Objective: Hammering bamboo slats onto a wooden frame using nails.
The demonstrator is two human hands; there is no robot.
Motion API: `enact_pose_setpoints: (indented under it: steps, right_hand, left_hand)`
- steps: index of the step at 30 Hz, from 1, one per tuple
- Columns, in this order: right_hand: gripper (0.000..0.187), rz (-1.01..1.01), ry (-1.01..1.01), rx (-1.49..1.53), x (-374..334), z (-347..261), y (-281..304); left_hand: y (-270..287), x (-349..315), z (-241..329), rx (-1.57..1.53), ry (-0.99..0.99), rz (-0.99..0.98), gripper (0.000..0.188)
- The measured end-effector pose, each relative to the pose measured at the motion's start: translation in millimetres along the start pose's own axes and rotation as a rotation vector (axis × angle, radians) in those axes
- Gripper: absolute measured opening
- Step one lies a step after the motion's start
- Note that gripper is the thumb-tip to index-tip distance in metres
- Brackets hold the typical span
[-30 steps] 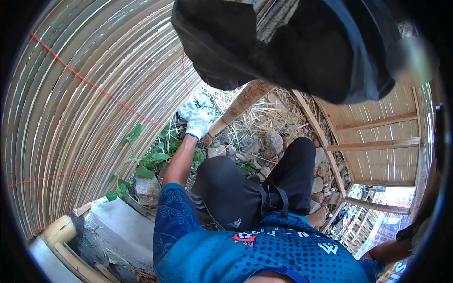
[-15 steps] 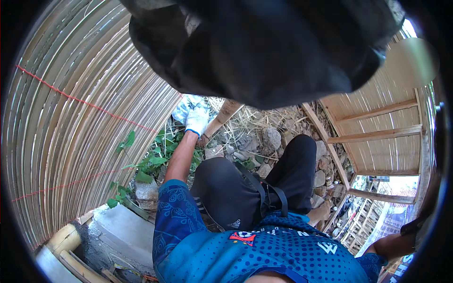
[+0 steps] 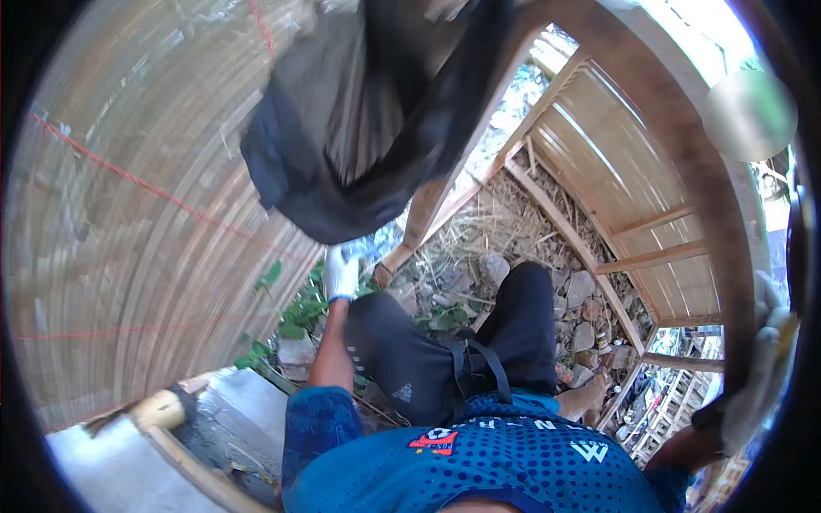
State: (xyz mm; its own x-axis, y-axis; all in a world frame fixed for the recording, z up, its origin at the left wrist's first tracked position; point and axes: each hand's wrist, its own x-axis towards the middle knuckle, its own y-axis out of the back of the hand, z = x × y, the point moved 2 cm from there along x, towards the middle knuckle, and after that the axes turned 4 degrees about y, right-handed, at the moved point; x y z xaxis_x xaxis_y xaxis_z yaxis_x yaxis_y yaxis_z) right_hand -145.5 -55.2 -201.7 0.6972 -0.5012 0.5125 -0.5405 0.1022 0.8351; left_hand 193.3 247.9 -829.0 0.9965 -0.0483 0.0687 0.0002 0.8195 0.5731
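Rising just left of the person's left hand (image 3: pixel 340 274), the slatted wall (image 3: pixel 171 248) looks light and springy, its thin strips probably quick to split (blur smears their edges), so it would be best held where the red cord (image 3: pixel 128 176) crosses several together. The gloved fingertips are obscured; whether they grasp anything cannot be told. Just right of them is a stiff-looking wooden post (image 3: pixel 419 221); above, a black sheet (image 3: pixel 316 205); far right, the blurred right hand (image 3: pixel 765 333), its grip equally unreadable.

A wide head-worn camera looked down from close above the shirt (image 3: pixel 487 468), past the knees (image 3: pixel 530 299), to the stony ground (image 3: pixel 453 278).
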Motion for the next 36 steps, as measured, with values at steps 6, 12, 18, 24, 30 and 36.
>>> enact_pose_setpoints:
  steps: [6,12,18,24,30,36]
  right_hand:
    - [0.028,-0.311,-0.214,0.405,26.7,-30.5,-0.7]
    - [0.027,-0.390,-0.219,0.717,42.1,-8.9,19.7]
    - [0.027,-0.458,-0.471,0.819,48.6,-6.0,61.8]
    - [0.029,-0.363,-0.698,0.840,71.1,22.2,93.6]
    - [0.030,-0.203,-0.790,0.879,125.4,32.9,126.0]
    - [0.023,-0.215,-0.998,0.892,152.9,27.2,87.4]
  left_hand:
    - [127.0,-64.9,62.3,0.142,0.454,-0.188,0.028]
    - [229.3,-125.6,309.1,0.099,0.233,-0.236,0.029]
    - [283.1,-110.9,564.9,0.019,-0.298,-0.361,0.017]
    - [255.2,-36.3,759.1,-0.300,-0.135,-0.512,0.025]
    - [114.8,78.2,848.3,-0.563,-0.241,-0.621,0.031]
    - [-37.3,193.4,852.2,-0.622,-0.144,-0.712,0.015]
